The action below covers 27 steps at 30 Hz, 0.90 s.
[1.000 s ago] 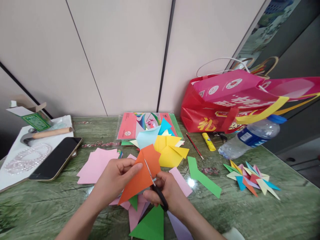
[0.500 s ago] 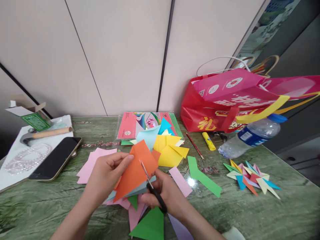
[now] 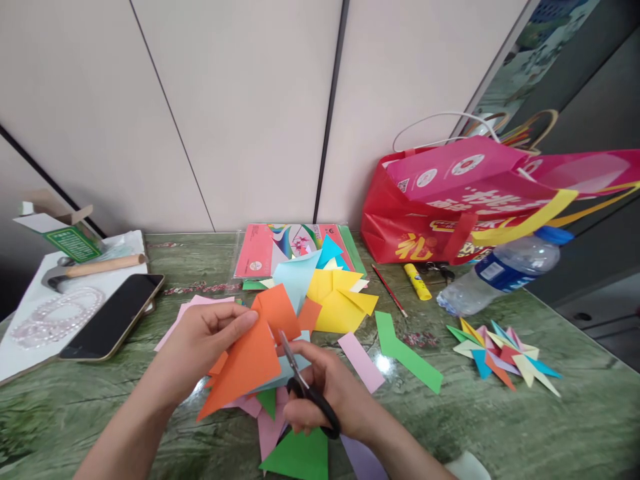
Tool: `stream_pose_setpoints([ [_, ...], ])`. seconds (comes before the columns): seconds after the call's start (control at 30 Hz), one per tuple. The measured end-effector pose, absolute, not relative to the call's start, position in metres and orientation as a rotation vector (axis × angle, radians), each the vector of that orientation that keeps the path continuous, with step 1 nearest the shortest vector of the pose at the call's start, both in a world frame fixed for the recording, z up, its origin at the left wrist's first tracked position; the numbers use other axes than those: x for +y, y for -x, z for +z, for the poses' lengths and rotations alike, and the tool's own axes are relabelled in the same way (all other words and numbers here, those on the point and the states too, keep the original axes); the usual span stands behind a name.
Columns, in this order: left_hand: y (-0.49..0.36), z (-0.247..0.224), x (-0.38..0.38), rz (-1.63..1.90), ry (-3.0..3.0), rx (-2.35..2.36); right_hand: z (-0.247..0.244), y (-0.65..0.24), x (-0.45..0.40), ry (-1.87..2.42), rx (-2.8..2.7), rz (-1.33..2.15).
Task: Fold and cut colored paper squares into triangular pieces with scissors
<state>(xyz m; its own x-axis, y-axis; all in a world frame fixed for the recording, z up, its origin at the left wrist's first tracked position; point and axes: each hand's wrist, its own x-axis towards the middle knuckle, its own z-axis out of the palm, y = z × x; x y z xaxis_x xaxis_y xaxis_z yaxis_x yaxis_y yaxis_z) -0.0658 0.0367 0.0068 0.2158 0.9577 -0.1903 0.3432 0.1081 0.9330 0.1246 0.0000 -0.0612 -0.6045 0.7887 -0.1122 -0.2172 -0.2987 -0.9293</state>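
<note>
My left hand (image 3: 215,340) pinches orange paper (image 3: 250,363), which has a cut running into it from the right. My right hand (image 3: 330,387) is closed on black-handled scissors (image 3: 313,400), their blades pointing up-left at the cut. Beneath and around the hands lie pale blue, pink, purple and green paper (image 3: 300,457) pieces. Just beyond them are a folded yellow paper (image 3: 335,310) and a light blue paper (image 3: 295,277). A green strip (image 3: 410,357) and a pink strip (image 3: 361,362) lie to the right.
Farther right stand a red bag (image 3: 425,220) and a tilted plastic bottle (image 3: 500,277), with folded paper stars (image 3: 505,353), a glue stick (image 3: 417,282) and a pencil (image 3: 390,291) nearby. At left are a phone (image 3: 113,320), a hammer (image 3: 100,267), beads and a green box.
The orange paper has shifted left and its cut has opened, so it parts into two flaps. My left hand has moved slightly left; the scissors have moved a little down.
</note>
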Motion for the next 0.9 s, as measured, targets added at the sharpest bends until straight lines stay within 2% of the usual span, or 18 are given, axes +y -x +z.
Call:
stream_pose_setpoints([
  [0.13,0.066,0.006,0.034,0.63,-1.205,1.229,-0.061,-0.125,0.0,0.732,-1.261,2.041],
  [0.33,0.064,0.005,0.032,0.66,-1.124,1.202,-0.062,-0.124,-0.001,0.766,-1.284,1.994],
  [0.9,0.043,0.003,0.027,0.565,-1.57,1.254,-0.065,-0.12,0.0,0.737,-1.165,1.891],
])
